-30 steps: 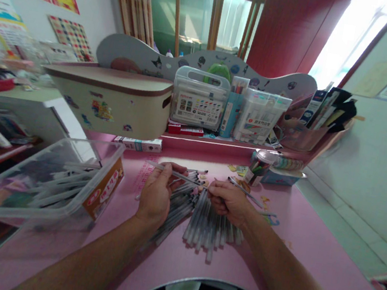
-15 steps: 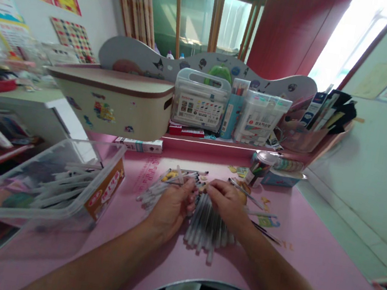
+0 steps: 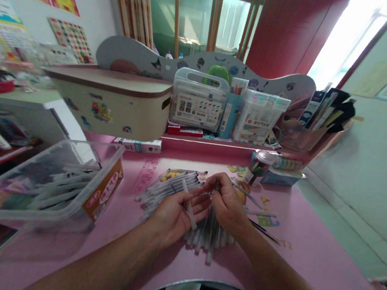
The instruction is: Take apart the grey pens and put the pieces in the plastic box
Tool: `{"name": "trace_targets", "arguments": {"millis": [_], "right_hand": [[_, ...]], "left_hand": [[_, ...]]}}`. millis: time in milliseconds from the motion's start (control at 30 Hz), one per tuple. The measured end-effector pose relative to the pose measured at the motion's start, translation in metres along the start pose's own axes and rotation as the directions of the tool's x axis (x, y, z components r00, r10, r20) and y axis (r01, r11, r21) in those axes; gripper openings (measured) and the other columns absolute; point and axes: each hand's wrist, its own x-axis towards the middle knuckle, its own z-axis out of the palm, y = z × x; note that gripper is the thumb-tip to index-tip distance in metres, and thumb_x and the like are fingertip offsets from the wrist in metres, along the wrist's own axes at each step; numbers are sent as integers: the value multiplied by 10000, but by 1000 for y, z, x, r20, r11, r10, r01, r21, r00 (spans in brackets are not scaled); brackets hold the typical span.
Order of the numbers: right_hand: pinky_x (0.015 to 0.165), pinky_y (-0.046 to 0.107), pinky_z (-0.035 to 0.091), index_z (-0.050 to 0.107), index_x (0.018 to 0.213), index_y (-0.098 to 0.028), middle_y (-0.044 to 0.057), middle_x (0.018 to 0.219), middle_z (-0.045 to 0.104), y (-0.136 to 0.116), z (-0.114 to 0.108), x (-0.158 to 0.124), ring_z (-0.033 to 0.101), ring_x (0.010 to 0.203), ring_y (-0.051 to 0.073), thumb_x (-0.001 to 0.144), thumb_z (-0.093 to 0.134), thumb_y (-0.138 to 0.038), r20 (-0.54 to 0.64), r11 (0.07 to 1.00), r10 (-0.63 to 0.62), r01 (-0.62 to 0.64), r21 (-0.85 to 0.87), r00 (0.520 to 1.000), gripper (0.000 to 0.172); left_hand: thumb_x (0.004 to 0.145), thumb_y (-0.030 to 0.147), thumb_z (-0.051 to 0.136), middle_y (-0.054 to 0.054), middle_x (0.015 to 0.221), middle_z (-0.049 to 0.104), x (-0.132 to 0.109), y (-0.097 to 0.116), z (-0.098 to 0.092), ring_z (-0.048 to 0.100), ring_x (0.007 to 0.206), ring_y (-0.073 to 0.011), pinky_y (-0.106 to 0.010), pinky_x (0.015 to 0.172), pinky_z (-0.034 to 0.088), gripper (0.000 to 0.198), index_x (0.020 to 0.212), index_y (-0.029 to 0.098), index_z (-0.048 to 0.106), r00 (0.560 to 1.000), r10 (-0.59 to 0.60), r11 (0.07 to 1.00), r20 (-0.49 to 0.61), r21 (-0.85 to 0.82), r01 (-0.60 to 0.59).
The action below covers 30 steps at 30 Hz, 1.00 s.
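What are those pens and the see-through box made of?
The pens look like plastic: pale, frosted, smooth barrels, though they are blurry. The see-through box seems clear glossy plastic, since the pens inside show through its wall.

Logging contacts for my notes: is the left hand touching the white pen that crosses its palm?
Touching. The head view shows the left hand palm-up with the white pen resting directly across its palm and fingers, no gap.

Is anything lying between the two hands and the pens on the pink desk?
Nothing visible does. One pen lies across the left hand, and the right hand is directly over the pile of pens on the desk.
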Motion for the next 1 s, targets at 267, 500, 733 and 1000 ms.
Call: {"name": "trace_targets", "arguments": {"millis": [267, 500, 733, 1000], "right_hand": [[1082, 456, 348, 459, 1319, -213, 94, 1330, 530, -1, 13, -12, 470, 1249, 227, 812, 432, -46, 213, 979, -114, 147, -143, 970, 534], [1092, 463, 378, 492, 1302, -212, 98, 1329, 540, 7, 8, -7, 500, 1253, 214, 853, 426, -71, 218, 985, -146, 162, -61, 965, 475], [1007, 425, 457, 523, 1267, -200, 91, 1221, 594, 9, 10, -8, 580, 1128, 196, 837, 383, -40, 236, 991, -123, 131, -21, 964, 481], [888, 347, 463, 608, 1065, -175, 73, 1034, 670, 16, -21, 13, 623, 984, 190, 873, 420, -144, -29, 967, -41, 32, -254, 999, 271]], "left_hand": [[742, 14, 427, -108, 774, 699, 5, -7, 2, 683, 670, -174, -277, 673, 575, 243, 828, 86, 643, 995, 90, 986, -30, -136, -93], [779, 7, 428, -97, 768, 707, 2, -7, 7, 688, 658, -170, -284, 643, 587, 243, 861, 93, 640, 996, 83, 979, -23, -184, -86], [783, -15, 399, -87, 724, 676, -2, -5, 11, 671, 634, -161, -281, 614, 594, 248, 836, 87, 618, 995, 74, 977, -60, -196, -85], [806, 30, 451, -64, 716, 613, -5, 3, 5, 583, 539, -100, -172, 438, 478, 182, 882, 89, 606, 999, -10, 998, -31, -55, 9]]}}
